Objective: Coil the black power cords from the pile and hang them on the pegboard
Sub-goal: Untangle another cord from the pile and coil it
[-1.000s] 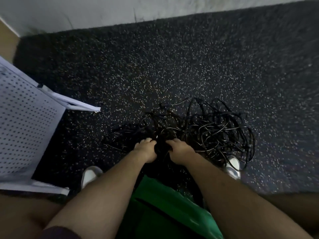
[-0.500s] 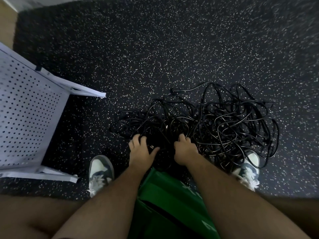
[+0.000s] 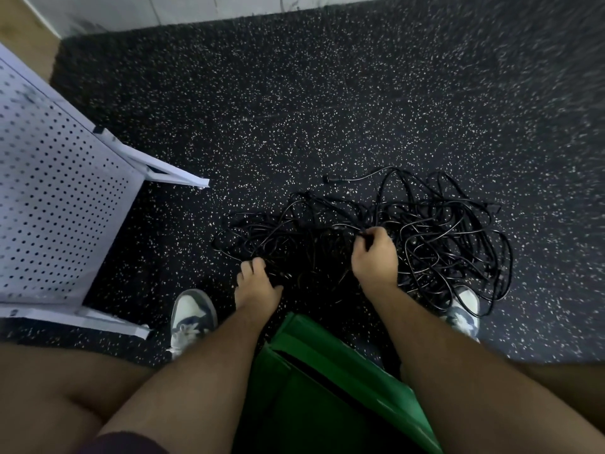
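Fingers (image 3: pixel 377 232), R hand (image 3: pixel 375 257), tight round black cord (image 3: pixel 343 227); L hand (image 3: pixel 258 286) loose on pile (image 3: pixel 442 237).

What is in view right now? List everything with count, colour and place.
black power cords: one tangled pile, number unclear, black, on the floor, centre-right
pegboard: one, white, on a stand, left
green bag: one, green, near centre, between the arms
floor: black, white-speckled
wall: white, far edge
left shoe: white-grey, near the pegboard's foot
right shoe: white-grey, under the pile's edge
left hand: in the pile's near-left edge, grip unclear
right hand: pinches one strand
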A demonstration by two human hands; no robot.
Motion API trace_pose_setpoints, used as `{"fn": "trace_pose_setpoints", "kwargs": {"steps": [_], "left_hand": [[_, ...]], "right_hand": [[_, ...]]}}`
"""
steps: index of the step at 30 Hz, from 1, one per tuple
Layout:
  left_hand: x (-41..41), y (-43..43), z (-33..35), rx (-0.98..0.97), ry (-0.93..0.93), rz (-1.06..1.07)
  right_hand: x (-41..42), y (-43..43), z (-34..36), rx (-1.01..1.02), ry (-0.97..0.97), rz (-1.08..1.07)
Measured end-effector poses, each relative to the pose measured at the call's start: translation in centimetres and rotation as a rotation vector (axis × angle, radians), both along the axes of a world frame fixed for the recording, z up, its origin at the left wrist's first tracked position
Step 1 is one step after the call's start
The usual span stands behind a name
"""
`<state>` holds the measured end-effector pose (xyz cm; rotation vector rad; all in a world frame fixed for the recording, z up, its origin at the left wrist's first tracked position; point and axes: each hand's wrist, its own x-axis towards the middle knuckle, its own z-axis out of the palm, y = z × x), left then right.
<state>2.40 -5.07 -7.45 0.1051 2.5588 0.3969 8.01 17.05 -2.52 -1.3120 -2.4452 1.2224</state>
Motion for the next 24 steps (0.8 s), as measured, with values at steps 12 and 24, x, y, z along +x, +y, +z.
{"fn": "trace_pose_setpoints", "kwargs": {"steps": [12, 24], "left_hand": [[-1.7, 2.3, -1.5, -0.177, -0.217, -0.257], [-2.3, 2.4, -2.0, 0.088, -0.358, 0.075]], "right_hand": [[0.1, 1.6, 0.4, 0.312, -0.257, 0.281], [-1.4, -1.8, -2.6, 0.056, -0.522, 1.033]]}}
